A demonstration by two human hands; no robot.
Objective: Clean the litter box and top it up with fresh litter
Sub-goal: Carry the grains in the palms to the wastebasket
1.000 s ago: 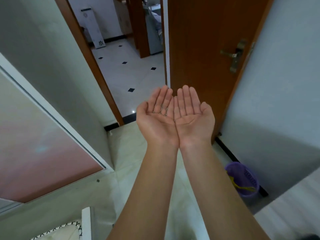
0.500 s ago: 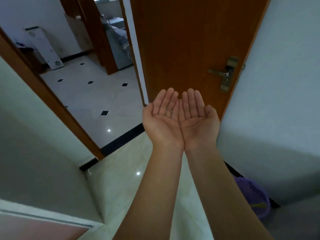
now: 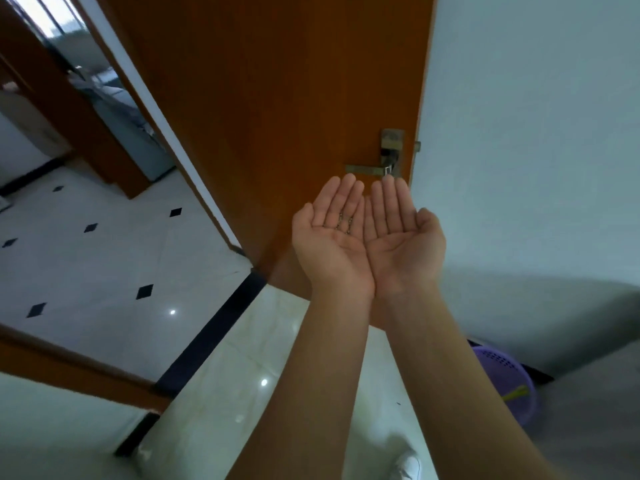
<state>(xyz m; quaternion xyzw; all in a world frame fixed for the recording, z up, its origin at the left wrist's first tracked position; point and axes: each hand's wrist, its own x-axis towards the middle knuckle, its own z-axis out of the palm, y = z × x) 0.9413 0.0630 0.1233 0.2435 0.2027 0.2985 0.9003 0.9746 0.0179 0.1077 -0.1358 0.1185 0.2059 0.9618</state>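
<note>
My left hand (image 3: 334, 239) and my right hand (image 3: 401, 237) are held out side by side, palms up and edges touching, in front of a brown wooden door (image 3: 277, 98). Both palms are bare; thin rings glint on two fingers of the left hand. Neither hand holds anything. No litter box, scoop or litter bag is in view.
The door stands open, its metal lever handle (image 3: 377, 166) just beyond my fingertips. Through the doorway lies a white tiled floor (image 3: 104, 258) with black diamonds. A purple plastic basket (image 3: 509, 379) sits on the floor by the wall at lower right. A white shoe (image 3: 407, 465) shows below.
The view has swung right and nearer the door; the doorway now lies further left. My hands stay cupped together, palms up, now close to the door handle.
</note>
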